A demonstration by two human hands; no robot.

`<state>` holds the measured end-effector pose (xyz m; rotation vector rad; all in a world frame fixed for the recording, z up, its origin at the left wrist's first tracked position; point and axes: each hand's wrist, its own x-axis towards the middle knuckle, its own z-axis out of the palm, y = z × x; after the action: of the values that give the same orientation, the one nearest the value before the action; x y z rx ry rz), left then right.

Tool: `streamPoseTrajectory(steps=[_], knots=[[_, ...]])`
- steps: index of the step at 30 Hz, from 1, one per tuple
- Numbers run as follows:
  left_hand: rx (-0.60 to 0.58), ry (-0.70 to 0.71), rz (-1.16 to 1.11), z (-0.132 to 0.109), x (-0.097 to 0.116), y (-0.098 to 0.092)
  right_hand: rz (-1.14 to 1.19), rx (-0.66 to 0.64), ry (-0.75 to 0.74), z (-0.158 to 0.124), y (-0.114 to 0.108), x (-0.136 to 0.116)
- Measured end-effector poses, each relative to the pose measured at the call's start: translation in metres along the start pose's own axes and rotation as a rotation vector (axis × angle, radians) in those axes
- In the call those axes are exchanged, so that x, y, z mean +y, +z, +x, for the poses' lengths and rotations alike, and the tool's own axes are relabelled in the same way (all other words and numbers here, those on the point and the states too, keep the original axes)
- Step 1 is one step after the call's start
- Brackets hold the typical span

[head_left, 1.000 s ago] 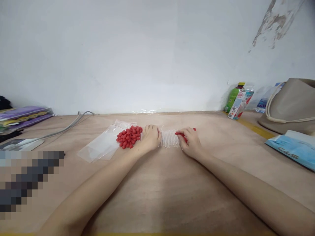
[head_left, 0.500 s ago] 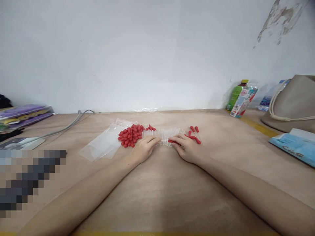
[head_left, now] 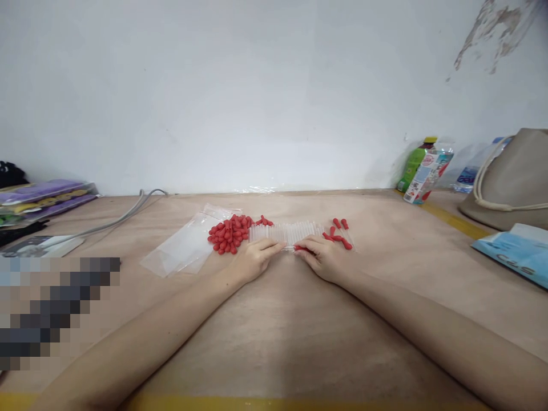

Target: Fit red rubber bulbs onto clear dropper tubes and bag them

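Note:
Between thumb and fingers, my left hand [head_left: 256, 260] is closed on a thin clear tube [head_left: 289, 248] lying level. Facing it, my right hand [head_left: 323, 260] pinches a red rubber bulb [head_left: 298, 248] at the tube's right end; whether the tube is inside the bulb I cannot tell. Just behind both hands lies a row of clear tubes [head_left: 295, 230]. A pile of red rubber bulbs [head_left: 226, 237] sits beyond my left hand. Behind my right hand are several more bulbs [head_left: 341, 240], some apparently with clear tubes attached.
A clear plastic bag [head_left: 180, 248] lies left of the pile. Further left are a grey cable [head_left: 124, 217] and purple packages [head_left: 55, 197]. At the right stand a green bottle [head_left: 413, 165], a carton-like bottle [head_left: 427, 180], a beige bag [head_left: 514, 177] and a blue packet [head_left: 514, 251].
My left hand has shifted slightly right, so the fingers of both hands are closer together and less of the tube shows. The whole view has moved a little.

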<state>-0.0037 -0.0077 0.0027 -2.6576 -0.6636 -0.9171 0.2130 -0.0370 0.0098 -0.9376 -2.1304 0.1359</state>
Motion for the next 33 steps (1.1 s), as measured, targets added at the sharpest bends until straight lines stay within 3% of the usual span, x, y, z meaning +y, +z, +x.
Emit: streamPoseTrajectory(steps=[7,15,23,33], knots=[[0.028,0.108,0.039,0.002,0.001,-0.003,-0.057,0.068,-0.136,-0.002,0.002,0.001],[-0.007,0.174,0.143,0.006,0.006,-0.004,-0.174,0.035,-0.196,-0.004,0.006,0.007],[0.036,-0.062,0.072,0.001,0.005,-0.002,-0.090,0.075,-0.212,-0.002,0.004,0.015],[0.061,-0.016,-0.006,0.002,0.013,-0.001,-0.113,-0.015,-0.247,-0.002,0.004,0.008]])
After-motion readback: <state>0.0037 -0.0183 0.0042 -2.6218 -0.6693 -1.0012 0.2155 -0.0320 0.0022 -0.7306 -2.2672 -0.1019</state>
